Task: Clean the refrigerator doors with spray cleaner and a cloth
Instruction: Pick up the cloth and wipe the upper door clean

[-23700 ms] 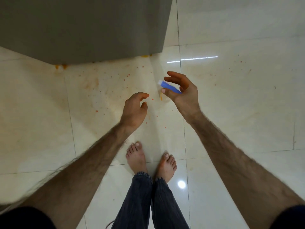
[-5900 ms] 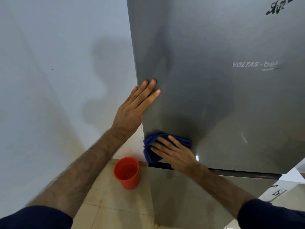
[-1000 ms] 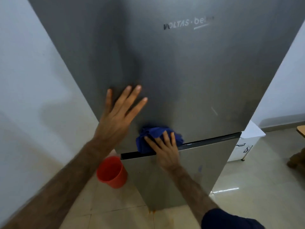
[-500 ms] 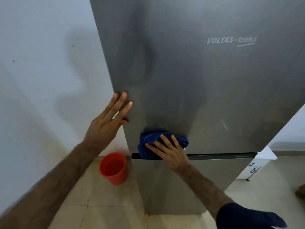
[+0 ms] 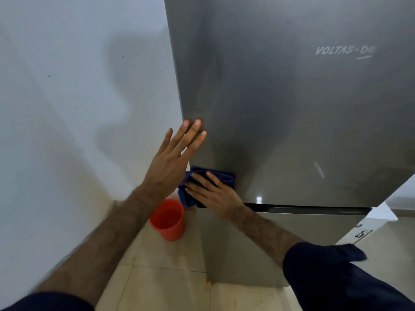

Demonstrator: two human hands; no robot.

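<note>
Fingers (image 5: pixel 203 179) flat on crumpled (blue) cloth (image 5: pixel 224 177)

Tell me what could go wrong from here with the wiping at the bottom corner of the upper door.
The blue cloth under the right hand sits at the gap above the lower door; it could snag there. The left hand rests flat on the upper door, likely leaving prints. The red cup stands close enough to kick.

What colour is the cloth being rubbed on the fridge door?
The cloth is dark blue, seen in the head view under the right hand.
</note>
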